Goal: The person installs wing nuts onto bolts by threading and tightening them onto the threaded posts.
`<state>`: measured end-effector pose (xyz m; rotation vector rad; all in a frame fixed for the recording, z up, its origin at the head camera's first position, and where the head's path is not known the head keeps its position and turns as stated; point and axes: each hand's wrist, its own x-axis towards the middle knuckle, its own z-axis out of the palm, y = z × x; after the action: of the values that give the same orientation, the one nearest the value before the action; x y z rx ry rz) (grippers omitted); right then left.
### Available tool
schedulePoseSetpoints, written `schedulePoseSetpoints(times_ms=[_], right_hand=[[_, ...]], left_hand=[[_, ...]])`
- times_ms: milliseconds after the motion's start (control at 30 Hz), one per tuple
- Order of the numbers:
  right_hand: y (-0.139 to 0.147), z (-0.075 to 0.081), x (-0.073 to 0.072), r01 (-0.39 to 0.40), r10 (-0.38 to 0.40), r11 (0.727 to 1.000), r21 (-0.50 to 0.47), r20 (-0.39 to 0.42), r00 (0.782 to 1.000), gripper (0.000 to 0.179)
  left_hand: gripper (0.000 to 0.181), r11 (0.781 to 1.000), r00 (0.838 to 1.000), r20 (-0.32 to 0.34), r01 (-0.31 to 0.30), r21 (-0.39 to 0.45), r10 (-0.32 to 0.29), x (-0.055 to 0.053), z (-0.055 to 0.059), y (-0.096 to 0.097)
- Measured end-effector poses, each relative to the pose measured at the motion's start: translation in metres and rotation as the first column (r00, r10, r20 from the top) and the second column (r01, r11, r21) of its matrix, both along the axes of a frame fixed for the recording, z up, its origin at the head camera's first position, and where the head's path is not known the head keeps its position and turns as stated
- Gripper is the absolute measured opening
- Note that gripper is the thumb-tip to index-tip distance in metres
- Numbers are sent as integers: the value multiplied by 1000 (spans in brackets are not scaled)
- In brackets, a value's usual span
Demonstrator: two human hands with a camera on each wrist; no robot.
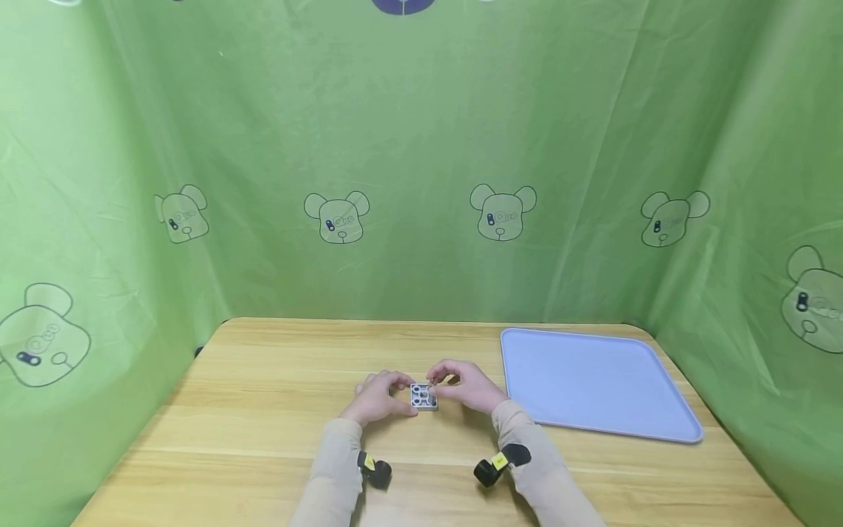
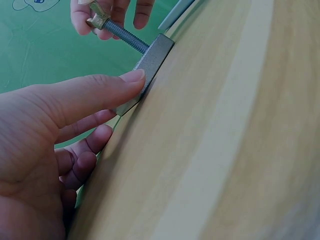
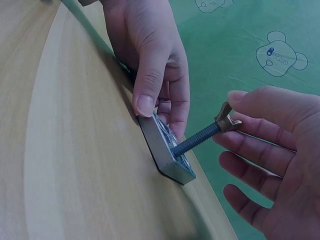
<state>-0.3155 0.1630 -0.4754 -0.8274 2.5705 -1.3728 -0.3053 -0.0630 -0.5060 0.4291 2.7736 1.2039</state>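
The tabletop [image 1: 263,373] runs wide to its left edge; rightward, one rimmed blue tray [image 1: 596,380] bounds the room close beside the right hand [image 1: 466,386], and a green curtain [image 1: 421,278] hangs past the far edge. Near the middle lies one square metal block [image 1: 424,405], pinched by the left hand's [image 1: 380,398] fingers. One threaded bolt [image 3: 199,139] meets its top face; the right fingers pinch its brass wing nut [image 3: 226,121].

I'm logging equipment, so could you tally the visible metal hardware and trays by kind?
Metal block: 1
Threaded rod: 1
Wing nut: 1
Tray: 1
Total: 4
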Motion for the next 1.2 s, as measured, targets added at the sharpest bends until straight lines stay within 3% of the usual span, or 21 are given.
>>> schedulePoseSetpoints(times_ms=[833,1200], right_hand=[[-3,-1,0,7,-7,1000,-5,0,1000,24],[4,-8,-5,-67,67,998,-11,13,998,42]], left_hand=[[55,1000,1000,-2,2,-3,-2,0,0,0],[55,1000,1000,-6,3,-12,-3,0,0,0]])
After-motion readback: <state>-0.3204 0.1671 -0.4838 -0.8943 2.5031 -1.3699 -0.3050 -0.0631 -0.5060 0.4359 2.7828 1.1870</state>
